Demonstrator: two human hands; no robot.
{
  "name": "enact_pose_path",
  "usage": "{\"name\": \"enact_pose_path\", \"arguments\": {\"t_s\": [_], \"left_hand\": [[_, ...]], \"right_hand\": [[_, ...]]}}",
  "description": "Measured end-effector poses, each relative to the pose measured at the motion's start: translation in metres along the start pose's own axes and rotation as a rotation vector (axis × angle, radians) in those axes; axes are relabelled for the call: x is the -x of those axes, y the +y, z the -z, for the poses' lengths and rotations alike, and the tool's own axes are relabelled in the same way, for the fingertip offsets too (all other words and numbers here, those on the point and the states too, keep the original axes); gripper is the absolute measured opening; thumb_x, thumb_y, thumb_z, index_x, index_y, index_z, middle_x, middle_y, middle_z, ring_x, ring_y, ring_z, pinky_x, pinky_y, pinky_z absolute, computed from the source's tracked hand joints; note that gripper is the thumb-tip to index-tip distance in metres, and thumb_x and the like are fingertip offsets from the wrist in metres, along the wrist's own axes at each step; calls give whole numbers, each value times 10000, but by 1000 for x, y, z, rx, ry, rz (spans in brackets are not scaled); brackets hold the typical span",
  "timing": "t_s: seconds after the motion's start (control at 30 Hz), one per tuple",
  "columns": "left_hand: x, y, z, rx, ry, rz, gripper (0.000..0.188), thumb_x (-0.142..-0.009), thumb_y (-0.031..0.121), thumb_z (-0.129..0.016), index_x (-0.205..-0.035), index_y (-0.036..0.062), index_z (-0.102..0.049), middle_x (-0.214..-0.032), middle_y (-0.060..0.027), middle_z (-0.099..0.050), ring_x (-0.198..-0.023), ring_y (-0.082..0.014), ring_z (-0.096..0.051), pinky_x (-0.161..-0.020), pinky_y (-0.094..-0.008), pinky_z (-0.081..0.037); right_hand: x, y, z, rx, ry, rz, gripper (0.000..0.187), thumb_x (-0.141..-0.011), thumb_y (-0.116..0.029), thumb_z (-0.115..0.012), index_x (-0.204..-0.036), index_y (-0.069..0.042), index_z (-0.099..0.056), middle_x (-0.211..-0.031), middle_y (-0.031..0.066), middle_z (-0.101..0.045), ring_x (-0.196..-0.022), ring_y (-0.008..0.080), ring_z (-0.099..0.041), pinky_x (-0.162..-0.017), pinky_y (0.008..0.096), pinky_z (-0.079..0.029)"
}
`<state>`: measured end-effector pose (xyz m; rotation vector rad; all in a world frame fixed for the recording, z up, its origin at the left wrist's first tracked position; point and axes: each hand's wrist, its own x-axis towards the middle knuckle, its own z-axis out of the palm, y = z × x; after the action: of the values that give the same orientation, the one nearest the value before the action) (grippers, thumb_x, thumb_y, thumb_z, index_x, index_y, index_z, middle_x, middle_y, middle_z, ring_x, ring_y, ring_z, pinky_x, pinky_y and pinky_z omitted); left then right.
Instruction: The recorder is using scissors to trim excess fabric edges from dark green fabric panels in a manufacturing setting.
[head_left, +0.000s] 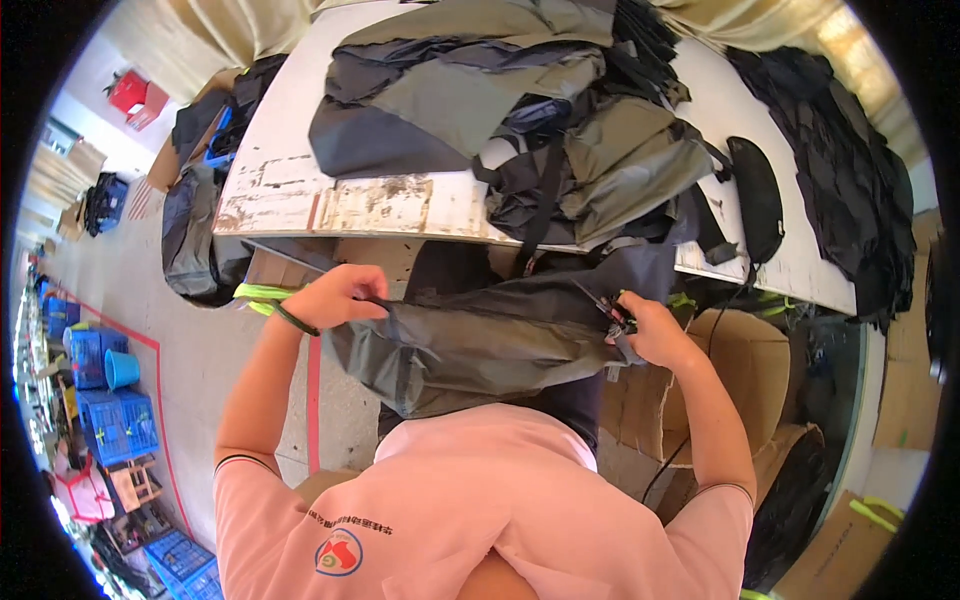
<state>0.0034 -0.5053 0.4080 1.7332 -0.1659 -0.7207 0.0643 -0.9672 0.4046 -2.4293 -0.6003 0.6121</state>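
Observation:
A dark grey-green fabric piece [480, 355], with seams along it, stretches across my lap just below the table edge. My left hand [345, 297] pinches its upper left edge between thumb and fingers. At the other end, my right hand [655, 332] is closed around small dark scissors [617, 320], whose blades point up and to the left. The fabric's right end lies against that hand; whether the fingers also grip it, I cannot tell.
On the white, worn table [270, 200] lie heaped dark fabric pieces [420, 110] and a long black pouch [757, 200]. More black fabric [850, 190] hangs over its right side. Cardboard boxes [750, 370] stand below right. Blue crates [118, 425] line the left floor.

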Motion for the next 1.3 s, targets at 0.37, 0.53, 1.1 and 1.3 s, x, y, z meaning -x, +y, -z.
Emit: {"name": "enact_pose_path", "arguments": {"t_s": [0.37, 0.53, 1.1, 1.3], "left_hand": [[-135, 31, -123, -696, 117, -601, 162, -778, 205, -691, -809, 58, -629, -830, -122, -622, -849, -320, -603, -775, -415, -468], [-170, 26, -165, -863, -124, -346, 205, -771, 243, -701, -826, 55, -639, -840, -122, -634, -833, -328, -611, -731, -425, -480], [-130, 68, -147, 43, -286, -254, 85, -901, 105, -619, -915, 45, -560, -796, 33, -537, -728, -52, -469, -657, -226, -420], [-132, 67, -162, 63, -267, -222, 265, -808, 185, -747, -997, 31, -643, -620, 81, -350, -590, -39, -318, -526, -224, -283]], "right_hand": [[16, 8, -30, -226, 19, -43, 336, -732, -68, -777, -951, -8, -530, -882, 93, -653, -830, 189, -608, -789, 305, -477], [27, 8, -37, -283, 40, -50, 349, -727, -93, -790, -956, -16, -537, -896, 98, -657, -839, 198, -614, -788, 316, -475], [40, -21, 8, -370, 215, 65, 296, -749, -70, -773, -906, -22, -526, -872, 70, -619, -777, 125, -553, -717, 274, -466], [46, -34, 15, -304, 132, 61, 375, -708, -147, -785, -958, -32, -532, -828, 122, -607, -782, 298, -606, -702, 367, -456]]}}
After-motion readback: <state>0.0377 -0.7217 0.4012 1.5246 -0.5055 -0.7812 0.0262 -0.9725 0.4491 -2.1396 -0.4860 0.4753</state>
